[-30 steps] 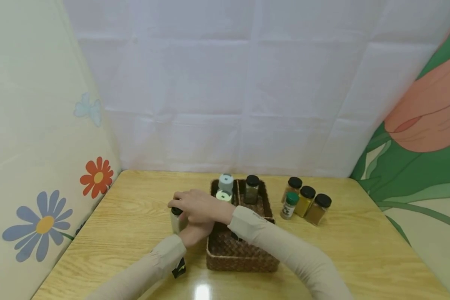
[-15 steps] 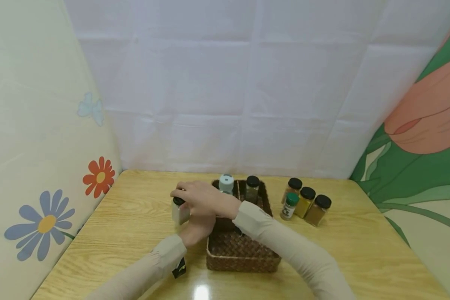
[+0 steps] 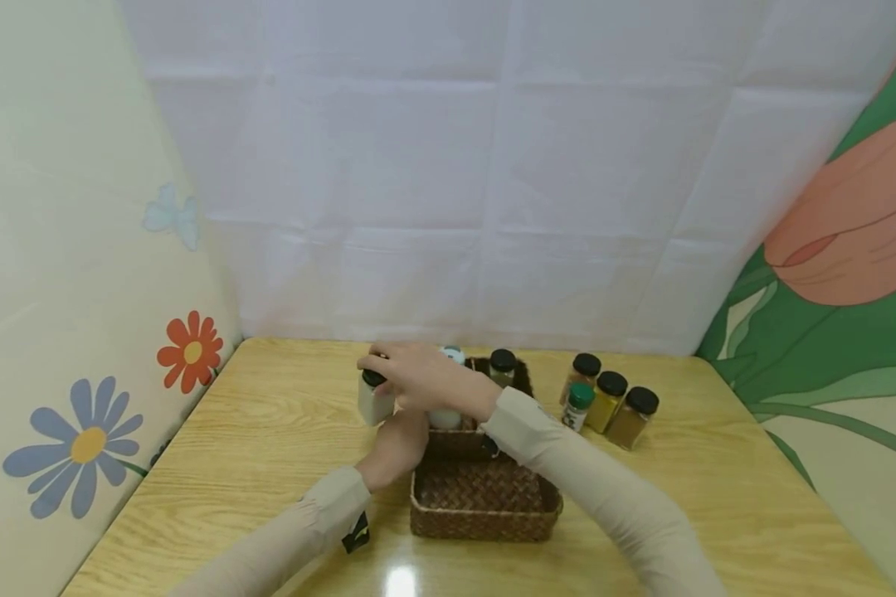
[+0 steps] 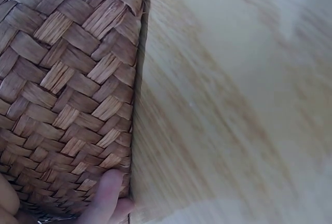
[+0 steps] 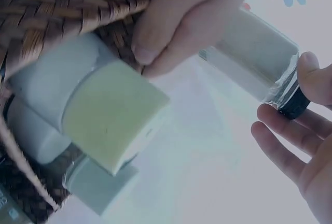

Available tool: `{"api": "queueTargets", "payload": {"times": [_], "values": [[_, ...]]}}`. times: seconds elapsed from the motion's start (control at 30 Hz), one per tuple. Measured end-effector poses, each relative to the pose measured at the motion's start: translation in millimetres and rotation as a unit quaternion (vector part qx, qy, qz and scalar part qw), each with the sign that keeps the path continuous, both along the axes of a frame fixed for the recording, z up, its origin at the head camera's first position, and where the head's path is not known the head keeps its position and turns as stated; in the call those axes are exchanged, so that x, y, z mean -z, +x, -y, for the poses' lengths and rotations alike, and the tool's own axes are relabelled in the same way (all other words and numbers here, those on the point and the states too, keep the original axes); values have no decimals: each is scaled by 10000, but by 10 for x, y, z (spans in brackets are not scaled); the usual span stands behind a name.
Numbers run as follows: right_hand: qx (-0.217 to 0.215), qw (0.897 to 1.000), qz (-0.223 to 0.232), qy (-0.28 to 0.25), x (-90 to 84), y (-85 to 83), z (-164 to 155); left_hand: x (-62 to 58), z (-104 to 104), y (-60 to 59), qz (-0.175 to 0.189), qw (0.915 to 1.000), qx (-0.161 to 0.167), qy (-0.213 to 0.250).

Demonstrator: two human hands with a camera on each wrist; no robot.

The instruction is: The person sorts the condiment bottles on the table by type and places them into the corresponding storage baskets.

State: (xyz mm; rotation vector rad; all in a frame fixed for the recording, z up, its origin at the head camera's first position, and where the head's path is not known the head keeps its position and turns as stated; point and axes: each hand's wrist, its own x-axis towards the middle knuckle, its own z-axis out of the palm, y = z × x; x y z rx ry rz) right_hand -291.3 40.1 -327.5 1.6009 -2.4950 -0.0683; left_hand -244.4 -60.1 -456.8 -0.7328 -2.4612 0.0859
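Observation:
My right hand (image 3: 385,373) grips a small jar (image 3: 374,404) of white grains by its black cap, lifted off the table just left of the woven basket (image 3: 481,518). In the right wrist view the jar (image 5: 252,53) lies tilted between my thumb and fingers (image 5: 282,146). Below it a shaker with a pale green lid (image 5: 115,114) stands in the basket (image 5: 62,6). My left hand (image 3: 398,448) holds the basket's left wall, a fingertip (image 4: 106,195) pressed on the weave (image 4: 67,89).
In the basket's far part stand a blue-grey lidded shaker (image 3: 454,355) and a dark jar (image 3: 503,366). Right of the basket are three black-capped spice jars (image 3: 611,398) and a green-capped one (image 3: 578,406). Printed cloth walls close in the wooden table (image 3: 269,431).
My right hand has lifted the white jar off the table and carried it up and a little to the right, toward the basket's far end. The left hand stays at the basket's side.

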Motion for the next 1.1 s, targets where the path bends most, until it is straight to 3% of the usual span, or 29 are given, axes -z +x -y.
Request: {"api": "queueTargets", "payload": {"times": [0.07, 0.13, 0.27, 0.47, 0.63, 0.77, 0.8, 1.1], "values": [[31, 10000, -16, -43, -31, -12, -32, 1, -10, -3, -179, 9998, -49, 20], [53, 9999, -63, -101, -57, -25, -65, -8, -22, -4, 54, 9994, -58, 341], [78, 9995, 38, -305, -101, -48, -138, -50, -34, 4, 442, 9979, -123, 449], [138, 9981, 60, -598, -163, -73, -280, -68, -45, -10, 1218, 9881, -137, 927], [196, 9961, 182, -844, -200, -97, -413, -65, -63, -37, 1840, 9728, -209, 1393], [304, 9940, 283, -1016, -212, -117, -509, -77, -79, -34, 2455, 9440, -285, 2187], [321, 9934, 299, -1059, -213, -120, -531, -80, -82, -31, 2508, 9404, -305, 2278], [581, 9922, 322, -1057, -245, -132, -717, -89, -108, -35, 2526, 9307, -507, 2598]]}}
